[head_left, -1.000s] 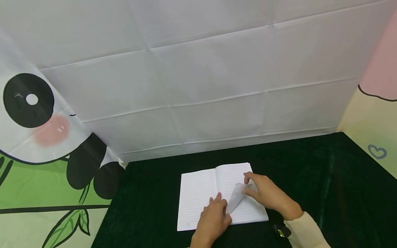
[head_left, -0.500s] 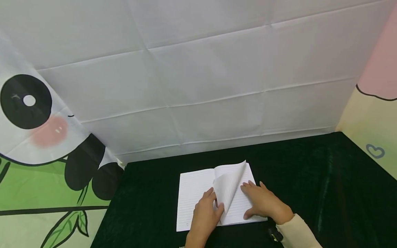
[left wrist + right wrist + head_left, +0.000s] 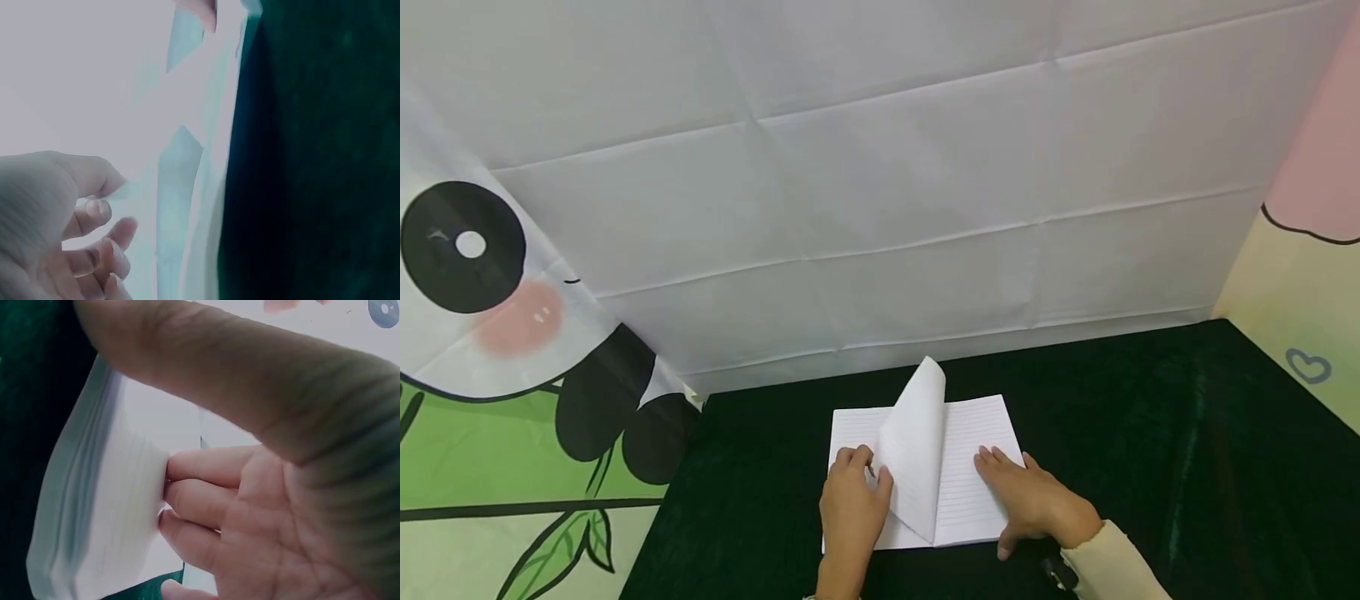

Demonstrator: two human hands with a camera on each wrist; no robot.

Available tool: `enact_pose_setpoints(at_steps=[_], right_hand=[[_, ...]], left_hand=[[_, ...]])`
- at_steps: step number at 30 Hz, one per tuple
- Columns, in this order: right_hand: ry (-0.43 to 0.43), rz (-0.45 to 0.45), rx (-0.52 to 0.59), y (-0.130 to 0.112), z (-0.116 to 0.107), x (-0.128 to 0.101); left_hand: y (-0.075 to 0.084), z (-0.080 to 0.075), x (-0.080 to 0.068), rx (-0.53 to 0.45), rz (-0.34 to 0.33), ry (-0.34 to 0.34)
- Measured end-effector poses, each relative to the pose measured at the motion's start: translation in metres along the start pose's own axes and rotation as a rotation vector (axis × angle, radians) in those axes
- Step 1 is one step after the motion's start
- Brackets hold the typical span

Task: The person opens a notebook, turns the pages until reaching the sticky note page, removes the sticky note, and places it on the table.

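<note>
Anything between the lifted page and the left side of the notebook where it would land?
Yes: the left hand rests on the left page, under the lifted page. The right hand presses the right page, clear of that path.

We see the lined white paper page (image 3: 917,450) of the open notebook (image 3: 973,467) now standing upright over the spine, no longer curled low on the right. Our left hand (image 3: 850,504) has moved leftward with its edge; our right hand (image 3: 1030,500) now lies flat on the right-hand page.

Lined white notebook (image 3: 970,467) lying open on black cloth, one page (image 3: 917,450) standing upright mid-turn
</note>
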State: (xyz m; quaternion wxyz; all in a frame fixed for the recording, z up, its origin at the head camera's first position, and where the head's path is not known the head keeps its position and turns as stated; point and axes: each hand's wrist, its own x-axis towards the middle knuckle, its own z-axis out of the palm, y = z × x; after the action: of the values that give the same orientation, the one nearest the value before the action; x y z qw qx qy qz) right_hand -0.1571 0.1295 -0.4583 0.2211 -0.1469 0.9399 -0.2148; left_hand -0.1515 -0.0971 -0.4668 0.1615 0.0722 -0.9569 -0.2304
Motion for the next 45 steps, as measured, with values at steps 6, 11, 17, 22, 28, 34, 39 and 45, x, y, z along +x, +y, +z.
enact_pose_setpoints(at_steps=[6,11,17,22,28,34,39,45], right_hand=[[-0.011,0.011,-0.022,0.000,0.000,0.001],[-0.016,0.013,-0.040,0.002,0.002,0.002],[-0.025,0.011,-0.044,0.005,0.002,0.003],[-0.027,0.013,-0.044,0.005,0.003,0.004],[-0.030,0.011,-0.031,0.005,0.003,0.006],[-0.036,0.004,-0.036,0.006,0.002,0.007],[-0.044,0.001,-0.022,0.007,0.001,0.007],[-0.063,-0.009,0.003,0.009,-0.001,0.006]], left_hand=[[-0.009,-0.010,0.006,-0.006,-0.016,-0.046],[-0.015,-0.018,0.006,0.033,-0.034,-0.169],[-0.030,-0.028,0.006,0.044,-0.080,-0.329],[-0.044,-0.035,0.008,0.057,-0.105,-0.482],[-0.046,-0.036,0.008,0.141,-0.082,-0.479],[-0.035,-0.020,0.003,0.153,-0.013,-0.395],[-0.024,-0.007,-0.003,0.064,0.060,-0.457],[-0.010,0.005,-0.011,0.006,0.265,-0.524]])
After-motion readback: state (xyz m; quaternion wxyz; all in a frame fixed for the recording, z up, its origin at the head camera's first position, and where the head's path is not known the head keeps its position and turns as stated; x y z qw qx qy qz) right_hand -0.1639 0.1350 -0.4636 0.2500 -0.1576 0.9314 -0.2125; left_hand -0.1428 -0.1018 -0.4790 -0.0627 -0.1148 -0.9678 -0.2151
